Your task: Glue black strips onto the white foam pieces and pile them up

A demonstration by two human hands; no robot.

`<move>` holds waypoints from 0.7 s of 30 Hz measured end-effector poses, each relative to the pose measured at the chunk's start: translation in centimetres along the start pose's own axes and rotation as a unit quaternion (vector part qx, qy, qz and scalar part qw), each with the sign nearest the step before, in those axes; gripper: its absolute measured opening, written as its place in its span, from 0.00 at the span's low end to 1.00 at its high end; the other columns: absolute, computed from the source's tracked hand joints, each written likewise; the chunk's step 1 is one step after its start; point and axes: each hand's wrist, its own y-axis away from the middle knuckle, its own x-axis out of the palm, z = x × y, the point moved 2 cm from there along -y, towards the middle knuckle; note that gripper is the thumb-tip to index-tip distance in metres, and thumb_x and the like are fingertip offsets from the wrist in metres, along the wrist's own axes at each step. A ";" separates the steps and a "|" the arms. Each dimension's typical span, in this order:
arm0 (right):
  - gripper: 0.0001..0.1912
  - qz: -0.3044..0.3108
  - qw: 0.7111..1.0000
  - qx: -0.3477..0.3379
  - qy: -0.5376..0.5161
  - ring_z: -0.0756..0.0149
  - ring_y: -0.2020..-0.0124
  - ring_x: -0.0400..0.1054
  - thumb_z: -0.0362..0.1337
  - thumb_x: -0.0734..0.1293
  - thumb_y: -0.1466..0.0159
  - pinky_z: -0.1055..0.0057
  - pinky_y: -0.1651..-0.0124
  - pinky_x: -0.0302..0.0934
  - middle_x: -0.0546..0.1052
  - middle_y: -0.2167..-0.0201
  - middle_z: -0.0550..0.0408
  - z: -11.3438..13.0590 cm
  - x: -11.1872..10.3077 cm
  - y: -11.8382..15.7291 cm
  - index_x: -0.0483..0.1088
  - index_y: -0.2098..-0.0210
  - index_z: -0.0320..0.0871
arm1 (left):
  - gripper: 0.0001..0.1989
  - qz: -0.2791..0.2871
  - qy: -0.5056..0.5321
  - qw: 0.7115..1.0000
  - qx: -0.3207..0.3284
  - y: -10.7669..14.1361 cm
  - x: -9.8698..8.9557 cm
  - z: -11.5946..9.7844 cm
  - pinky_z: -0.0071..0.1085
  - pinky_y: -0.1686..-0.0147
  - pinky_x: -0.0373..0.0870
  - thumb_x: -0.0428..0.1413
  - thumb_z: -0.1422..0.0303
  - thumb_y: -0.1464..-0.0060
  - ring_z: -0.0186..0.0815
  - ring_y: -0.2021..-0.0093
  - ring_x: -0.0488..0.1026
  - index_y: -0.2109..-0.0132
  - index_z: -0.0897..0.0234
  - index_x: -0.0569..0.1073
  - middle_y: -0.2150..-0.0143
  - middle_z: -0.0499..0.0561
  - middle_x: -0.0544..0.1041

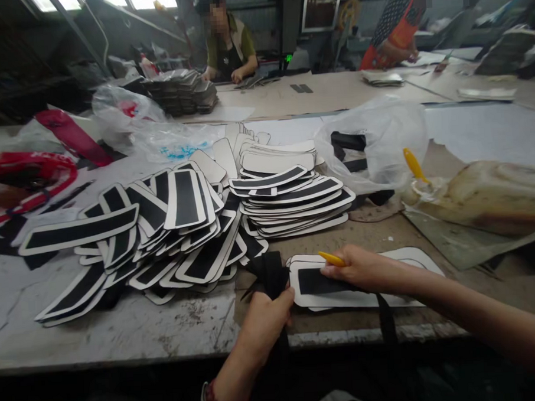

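My left hand (268, 318) is closed around a bundle of black fabric strips (267, 271) at the left end of a white panel (412, 259). My right hand (357, 269) grips a yellow-handled tool (332, 258); its working end is hidden under the hand. Beneath those fingers a black strip (313, 281) lies flat on the white panel, which rests on further panels of the same kind. Below my right wrist a dark strip (387, 322) hangs over the table's front edge.
Left and ahead lie heaped white panels with black strips (183, 198). Behind is a clear plastic bag (389, 136) with black pieces. At right stands a stained plastic container (493, 193) with another yellow handle (414, 164) in it. Two people work at the far table (280, 96).
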 end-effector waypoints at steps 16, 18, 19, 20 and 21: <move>0.19 -0.030 0.999 0.001 0.014 0.74 0.84 0.52 0.48 0.62 0.43 0.73 0.80 0.42 0.63 0.86 0.60 1.0 -0.7 0.9 0.63 0.83 0.41 | 0.08 0.019 0.015 1.000 -0.014 -0.1 0.2 -0.5 0.24 0.82 0.57 0.55 0.64 0.55 0.27 0.83 0.53 0.71 0.63 0.64 0.84 0.39 0.57; 0.19 -0.018 1.000 -0.004 0.003 0.73 0.83 0.52 0.48 0.62 0.43 0.73 0.80 0.43 0.63 0.86 0.60 1.4 -0.9 1.1 0.64 0.82 0.41 | 0.09 0.023 0.025 0.999 -0.014 0.0 0.4 -0.7 0.24 0.82 0.57 0.56 0.64 0.55 0.26 0.83 0.52 0.71 0.63 0.64 0.84 0.39 0.56; 0.19 -0.013 1.000 -0.002 0.007 0.73 0.83 0.53 0.48 0.62 0.43 0.73 0.80 0.44 0.64 0.85 0.60 1.5 -0.8 1.1 0.64 0.82 0.41 | 0.09 0.025 0.026 0.999 -0.013 0.0 0.5 -0.7 0.24 0.82 0.56 0.56 0.64 0.55 0.26 0.83 0.52 0.70 0.63 0.64 0.84 0.39 0.56; 0.18 -0.011 1.000 0.001 0.017 0.72 0.82 0.54 0.47 0.62 0.42 0.73 0.79 0.45 0.65 0.84 0.59 1.5 -0.7 0.9 0.65 0.82 0.41 | 0.09 0.025 0.027 0.999 -0.011 0.1 0.5 -0.7 0.24 0.82 0.56 0.56 0.64 0.54 0.26 0.83 0.51 0.70 0.63 0.64 0.84 0.38 0.56; 0.18 -0.013 0.999 0.003 0.031 0.72 0.82 0.55 0.46 0.62 0.42 0.73 0.79 0.46 0.65 0.83 0.59 1.5 -0.5 0.7 0.66 0.81 0.41 | 0.09 0.027 0.027 0.999 -0.010 0.1 0.5 -0.6 0.24 0.82 0.56 0.56 0.64 0.54 0.26 0.83 0.51 0.70 0.63 0.64 0.84 0.38 0.56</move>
